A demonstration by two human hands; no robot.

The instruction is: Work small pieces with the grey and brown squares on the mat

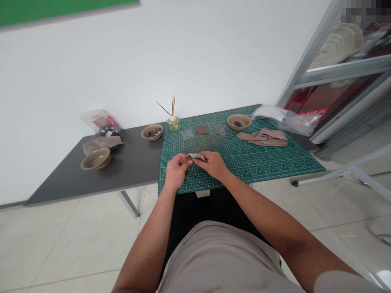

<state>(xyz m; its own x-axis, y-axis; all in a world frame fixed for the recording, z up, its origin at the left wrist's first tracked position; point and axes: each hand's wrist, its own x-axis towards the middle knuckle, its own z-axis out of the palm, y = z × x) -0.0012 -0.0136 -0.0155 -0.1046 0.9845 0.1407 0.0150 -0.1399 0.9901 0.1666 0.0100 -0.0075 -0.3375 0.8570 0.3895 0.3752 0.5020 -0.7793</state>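
Both my hands meet over the near edge of a green cutting mat (259,160). My left hand (176,170) and my right hand (213,164) pinch a small flat grey-brown pouch (197,156) between their fingertips, one at each end. The fingers of both hands are closed on it. Farther back on the mat lie three small square sachets (201,130) in a row. A small glass jar with thin sticks (174,121) stands just behind them at the mat's far left corner.
A tan bowl (239,121) with dark bits and a beige cloth (264,137) sit on the mat's right. On the grey table (128,165) to the left are two more bowls (152,132), another cloth and a plastic bag (102,122). Clear bags (284,118) lie far right.
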